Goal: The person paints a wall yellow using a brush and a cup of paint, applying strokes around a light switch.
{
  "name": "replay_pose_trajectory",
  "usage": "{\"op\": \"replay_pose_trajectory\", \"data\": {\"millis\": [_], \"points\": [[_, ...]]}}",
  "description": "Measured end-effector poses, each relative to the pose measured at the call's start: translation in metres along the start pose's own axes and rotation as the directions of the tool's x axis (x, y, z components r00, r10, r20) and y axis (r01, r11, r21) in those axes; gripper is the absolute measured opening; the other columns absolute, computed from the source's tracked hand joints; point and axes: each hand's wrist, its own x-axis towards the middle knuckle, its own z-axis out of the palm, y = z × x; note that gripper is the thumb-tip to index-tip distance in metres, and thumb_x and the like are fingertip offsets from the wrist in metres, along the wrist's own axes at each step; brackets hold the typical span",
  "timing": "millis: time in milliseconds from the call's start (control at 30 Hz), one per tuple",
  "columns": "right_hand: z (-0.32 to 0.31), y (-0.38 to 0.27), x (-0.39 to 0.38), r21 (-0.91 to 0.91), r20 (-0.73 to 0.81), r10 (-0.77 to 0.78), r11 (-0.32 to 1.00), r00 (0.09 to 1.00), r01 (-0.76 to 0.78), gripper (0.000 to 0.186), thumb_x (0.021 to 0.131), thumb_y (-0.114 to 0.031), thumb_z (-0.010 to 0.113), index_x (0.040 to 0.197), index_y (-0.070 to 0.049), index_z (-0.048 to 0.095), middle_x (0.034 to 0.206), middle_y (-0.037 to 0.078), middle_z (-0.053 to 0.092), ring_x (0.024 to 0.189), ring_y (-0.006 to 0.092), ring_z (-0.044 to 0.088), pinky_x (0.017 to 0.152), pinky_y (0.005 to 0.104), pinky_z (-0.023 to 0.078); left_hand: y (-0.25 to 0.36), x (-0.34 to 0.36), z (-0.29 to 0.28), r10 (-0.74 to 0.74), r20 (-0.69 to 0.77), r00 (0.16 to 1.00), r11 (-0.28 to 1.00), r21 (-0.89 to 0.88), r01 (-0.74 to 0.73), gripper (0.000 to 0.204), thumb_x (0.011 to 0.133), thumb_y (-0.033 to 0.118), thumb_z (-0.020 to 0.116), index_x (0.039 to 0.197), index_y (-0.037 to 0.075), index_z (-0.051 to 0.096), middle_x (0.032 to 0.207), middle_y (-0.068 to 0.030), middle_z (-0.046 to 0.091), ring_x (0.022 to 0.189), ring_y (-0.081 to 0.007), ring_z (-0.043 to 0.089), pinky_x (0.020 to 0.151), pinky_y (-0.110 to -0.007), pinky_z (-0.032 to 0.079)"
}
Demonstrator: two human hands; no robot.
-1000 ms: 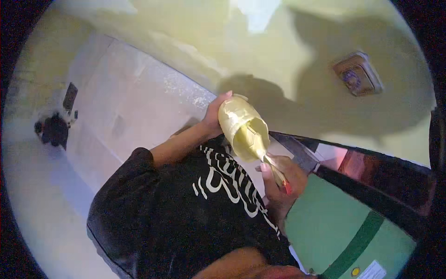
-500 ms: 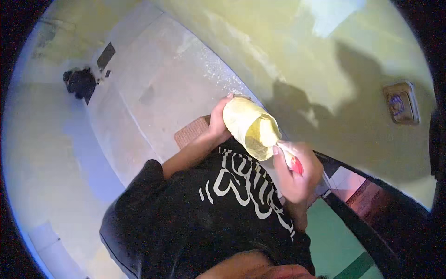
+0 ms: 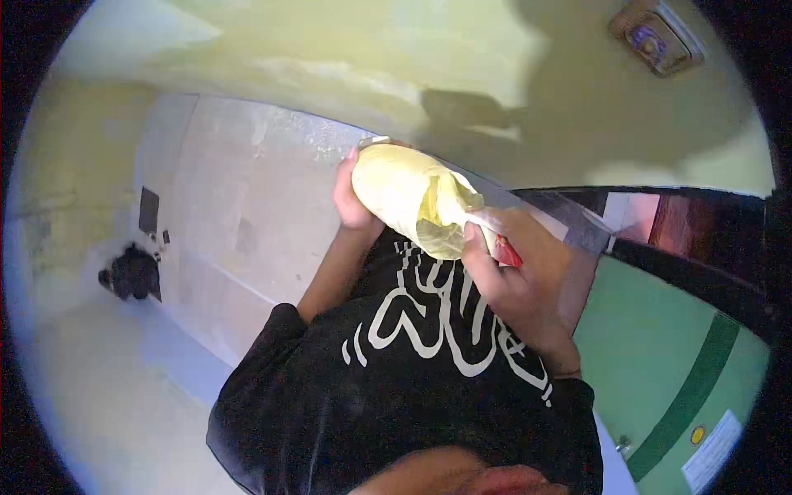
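Note:
My left hand [image 3: 353,202] is wrapped round the back end of a pale yellow cylindrical container [image 3: 392,186]. Tilted on its side, its open mouth faces right and a translucent rim shows there. The container looks coated inside with yellow paint. In my right hand [image 3: 528,272], a paintbrush [image 3: 505,250] with a white handle and red end is gripped near the mouth. Its yellow-smeared front part reaches into the container, and the bristles cannot be made out.
A patchy yellow wall [image 3: 346,49] runs along the far side, with a recessed box [image 3: 656,41] at upper right. White specks dot the pale floor [image 3: 247,190]. A dark bundle [image 3: 130,272] lies at left. A green door [image 3: 643,330] stands at right.
The whole view has turned, so the wall lies more across the top and more of the green door shows. Both hands keep their hold on the container and paintbrush.

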Motion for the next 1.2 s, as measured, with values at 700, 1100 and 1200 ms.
{"op": "replay_pose_trajectory", "data": {"millis": [700,1100,1200], "points": [[0.022,-0.011,-0.016,-0.178,-0.051,0.056,0.982,0.997,-0.064,0.016,0.079,-0.01,0.077,0.088,-0.002,0.067,0.064,0.01,0.061,0.049,0.0192,0.057,0.048,0.03,0.045,0.018,-0.008,-0.014,-0.05,0.076,0.996,0.998,0.029,0.048,0.056,0.102,0.04,0.028,0.121,-0.005,0.054,0.115,-0.0221,0.063,0.106,-0.0325,0.062,0.094,-0.043,0.049],[0.015,-0.002,-0.036,-0.033,-0.268,0.042,0.998,0.962,-0.053,0.01,0.084,-0.005,0.072,0.088,0.003,0.067,0.069,0.011,0.065,0.055,0.0142,0.062,0.052,0.0263,0.047,-0.004,-0.007,-0.002,-0.204,0.061,0.977,0.975,-0.077,0.209,0.055,0.099,0.041,0.03,0.121,-0.003,0.055,0.115,-0.023,0.064,0.107,-0.0353,0.062,0.096,-0.047,0.049],[0.01,0.0,-0.051,0.198,-0.28,0.254,0.959,0.926,-0.204,0.007,0.088,-0.002,0.068,0.089,0.005,0.066,0.073,0.01,0.066,0.055,0.0112,0.062,0.052,0.0239,0.047,-0.015,-0.005,0.006,-0.327,0.067,0.943,0.932,-0.145,0.333,0.059,0.098,0.045,0.032,0.121,-0.004,0.056,0.114,-0.0231,0.064,0.107,-0.0361,0.062,0.095,-0.047,0.049]]}}
